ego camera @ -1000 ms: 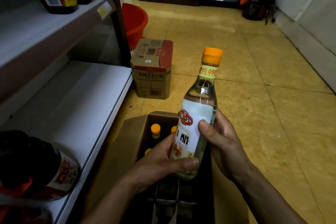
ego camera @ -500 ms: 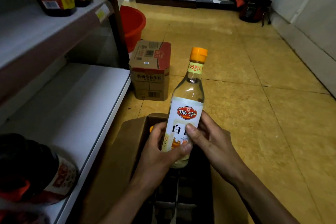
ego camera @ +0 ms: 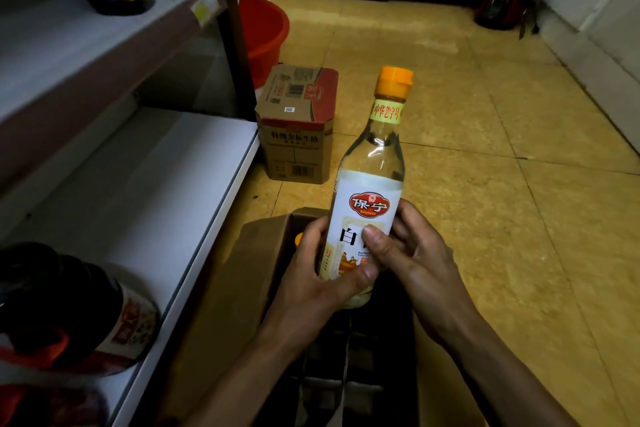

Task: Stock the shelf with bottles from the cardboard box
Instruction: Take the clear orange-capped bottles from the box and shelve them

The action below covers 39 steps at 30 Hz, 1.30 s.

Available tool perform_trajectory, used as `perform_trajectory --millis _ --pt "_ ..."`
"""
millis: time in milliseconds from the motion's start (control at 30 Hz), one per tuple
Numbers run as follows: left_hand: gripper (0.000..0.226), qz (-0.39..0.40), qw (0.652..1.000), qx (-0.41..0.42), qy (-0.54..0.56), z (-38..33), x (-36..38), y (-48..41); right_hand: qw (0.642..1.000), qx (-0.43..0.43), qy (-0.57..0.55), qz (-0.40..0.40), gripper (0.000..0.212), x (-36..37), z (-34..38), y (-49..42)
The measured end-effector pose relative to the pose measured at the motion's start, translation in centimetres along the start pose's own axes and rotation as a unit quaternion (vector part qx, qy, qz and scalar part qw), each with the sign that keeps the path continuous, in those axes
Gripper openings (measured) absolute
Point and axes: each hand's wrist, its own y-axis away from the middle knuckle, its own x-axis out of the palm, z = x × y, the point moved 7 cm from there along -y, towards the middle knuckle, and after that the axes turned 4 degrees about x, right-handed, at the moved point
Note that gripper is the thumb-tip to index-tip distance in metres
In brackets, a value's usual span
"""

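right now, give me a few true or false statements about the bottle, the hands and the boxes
1. The left hand and the right hand both hold the clear bottle. True.
2. The clear bottle has no cap. False: an orange cap is on it.
3. The clear bottle stands on the lower shelf. False: it is held upright over the open cardboard box, off the lower shelf.
4. A closed carton sits on the floor near a red bucket. True.
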Motion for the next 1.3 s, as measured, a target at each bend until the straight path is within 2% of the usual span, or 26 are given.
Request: perform_trajectory --millis 100,300,467,667,900,1300 --pt "0.073 -0.004 1.0 -0.005 0.015 -0.6 -0.2 0.0 1.0 0.011 -0.005 0.001 0.055 0.5 0.7 0.0" --pt "0.069 -0.031 0.998 -0.037 0.034 -1.9 -0.3 2.5 0.999 0.04 -0.016 -0.008 0.046 1.6 2.1 1.9" --pt "0.067 -0.045 0.994 -0.094 0.043 -2.6 0.0 6.6 0.995 0.09 -0.042 0.009 0.057 2.5 2.7 5.2" --pt "0.069 -0.066 0.985 -0.155 0.045 -5.7 0.8 12.6 0.986 0.157 -0.052 0.017 0.059 3.3 4.0 10.9" --pt "0.065 -0.07 0.973 -0.207 0.074 -14.6 1.4 17.7 0.976 0.204 -0.075 0.026 0.06 4.3 10.8 16.2" --pt "0.059 -0.061 0.974 -0.207 0.067 -36.3 2.5 22.0 0.978 0.203 -0.037 0.03 0.059 4.7 32.1 20.9"
